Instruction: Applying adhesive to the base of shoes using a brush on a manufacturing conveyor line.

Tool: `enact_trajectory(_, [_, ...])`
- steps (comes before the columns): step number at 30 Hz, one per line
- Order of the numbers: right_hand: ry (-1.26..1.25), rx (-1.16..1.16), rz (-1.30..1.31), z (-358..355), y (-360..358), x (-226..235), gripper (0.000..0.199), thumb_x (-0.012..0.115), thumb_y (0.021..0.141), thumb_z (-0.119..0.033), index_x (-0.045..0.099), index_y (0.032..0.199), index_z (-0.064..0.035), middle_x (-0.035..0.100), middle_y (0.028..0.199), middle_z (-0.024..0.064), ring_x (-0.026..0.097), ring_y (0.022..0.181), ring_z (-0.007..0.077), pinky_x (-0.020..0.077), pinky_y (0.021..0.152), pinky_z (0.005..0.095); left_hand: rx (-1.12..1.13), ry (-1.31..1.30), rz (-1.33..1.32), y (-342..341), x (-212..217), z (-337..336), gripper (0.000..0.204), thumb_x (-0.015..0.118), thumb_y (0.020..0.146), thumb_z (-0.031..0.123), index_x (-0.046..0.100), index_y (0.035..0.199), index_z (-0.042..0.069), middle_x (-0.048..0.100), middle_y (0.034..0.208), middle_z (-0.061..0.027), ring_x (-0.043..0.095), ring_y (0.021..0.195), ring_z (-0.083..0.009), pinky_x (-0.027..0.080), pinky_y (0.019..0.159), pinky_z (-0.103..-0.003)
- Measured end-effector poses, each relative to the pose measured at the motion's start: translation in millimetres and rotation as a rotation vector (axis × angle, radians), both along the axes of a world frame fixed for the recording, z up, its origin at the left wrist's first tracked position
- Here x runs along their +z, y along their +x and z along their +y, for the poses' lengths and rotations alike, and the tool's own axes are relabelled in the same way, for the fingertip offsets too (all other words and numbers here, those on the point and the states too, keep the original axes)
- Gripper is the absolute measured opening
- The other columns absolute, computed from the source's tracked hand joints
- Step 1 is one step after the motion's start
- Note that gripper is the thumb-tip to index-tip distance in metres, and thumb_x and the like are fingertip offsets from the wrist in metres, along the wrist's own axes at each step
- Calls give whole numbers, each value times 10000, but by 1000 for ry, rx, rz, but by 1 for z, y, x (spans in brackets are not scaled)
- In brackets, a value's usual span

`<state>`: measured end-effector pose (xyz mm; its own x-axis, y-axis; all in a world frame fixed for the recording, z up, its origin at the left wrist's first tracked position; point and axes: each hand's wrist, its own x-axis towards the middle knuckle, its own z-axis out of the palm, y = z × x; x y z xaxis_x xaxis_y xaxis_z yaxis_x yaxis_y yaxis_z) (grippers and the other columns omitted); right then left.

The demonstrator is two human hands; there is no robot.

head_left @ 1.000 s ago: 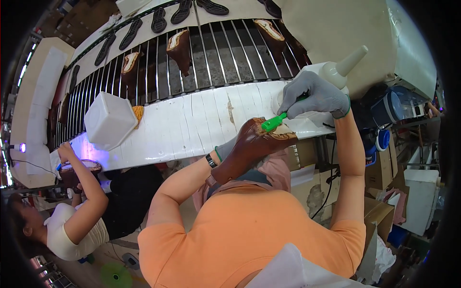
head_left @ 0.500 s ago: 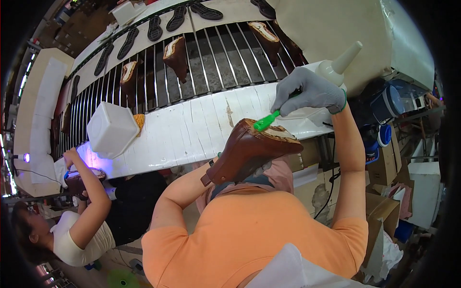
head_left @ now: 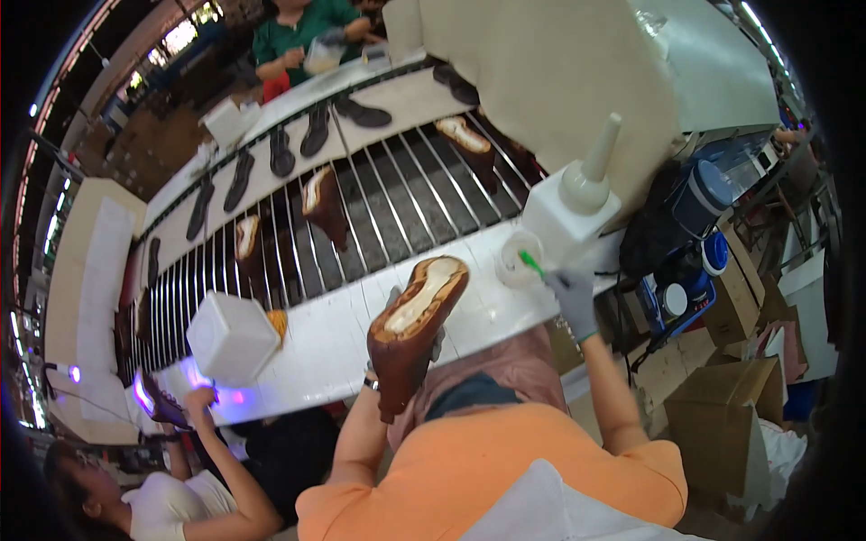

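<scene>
My gloved left hand (head_left: 438, 344) grips a brown leather boot upper (head_left: 401, 365) sole side up, mostly hidden behind it. The boot's underside shows a pale middle with a tan rim. Over at the bench's right end, my gloved right hand (head_left: 574, 299) has its fingers round a small green brush (head_left: 530, 262). The brush's tip is in a small whitish cup (head_left: 507, 276), where its end cannot be made out. Right behind the cup stands a white squeeze bottle (head_left: 561, 216) with a long nozzle.
Beyond the white bench ledge (head_left: 361, 311) runs a roller conveyor with several brown boots (head_left: 325, 209) on it. Several black soles (head_left: 281, 151) lie on its far strip. A white square container (head_left: 231, 338) stands left. One co-worker (head_left: 162, 505) handles a boot at left; another person (head_left: 302, 41) is across.
The green brush has gone from the boot's underside to the cup at the right. My left hand has tipped the boot more upright, its underside now facing up. The view has shifted.
</scene>
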<state>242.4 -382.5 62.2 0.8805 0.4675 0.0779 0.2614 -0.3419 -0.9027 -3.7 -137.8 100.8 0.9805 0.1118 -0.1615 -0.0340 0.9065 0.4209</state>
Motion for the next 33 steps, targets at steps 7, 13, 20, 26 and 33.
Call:
enact_trajectory(7, [67, -178, 98, -3, -31, -45, 224, 730, 841, -155, 707, 988, 13, 673, 815, 135, 580, 721, 176, 484, 712, 351, 260, 208, -327, 5, -48, 33, 673, 350, 1016, 574, 381, 1465, 74, 509, 1393, -146, 552, 1194, -305, 464, 1004, -430])
enact_trajectory(13, [16, 268, -202, 4, -99, -8, 793, 828, 711, -264, 496, 1396, -42, 463, 1440, 189, 463, 1306, 337, 360, 1099, 419, 686, 439, 97, 21, -41, 30, 773, 374, 962, 678, 368, 1486, 110, 489, 1433, -97, 488, 1295, -277, 393, 1108, -430])
enact_trajectory(20, [552, 204, 706, 68, -156, 30, 659, 802, 781, -72, 474, 1348, 2, 605, 1258, 100, 602, 1112, 177, 529, 914, 326, 543, 559, -12, 41, -70, -17, 666, 383, 1033, 525, 276, 1536, 102, 434, 1468, -65, 425, 1318, -217, 317, 1144, -356])
enact_trajectory(26, [641, 170, 954, 70, -124, 49, 372, 710, 817, -43, 601, 1163, 35, 673, 985, 90, 660, 775, 142, 548, 653, 258, 442, 1148, 173, 33, -100, 32, 594, 346, 1054, 469, 463, 1424, 19, 704, 925, -95, 663, 854, -186, 516, 839, -320])
enact_trajectory(33, [706, 191, 713, 124, -80, 61, 386, 734, 812, -73, 611, 1158, 45, 687, 945, 86, 662, 785, 147, 534, 642, 260, 558, 1137, 372, 35, -97, 43, 424, 413, 1064, 311, 586, 1285, -6, 705, 901, -86, 665, 816, -142, 535, 745, -278])
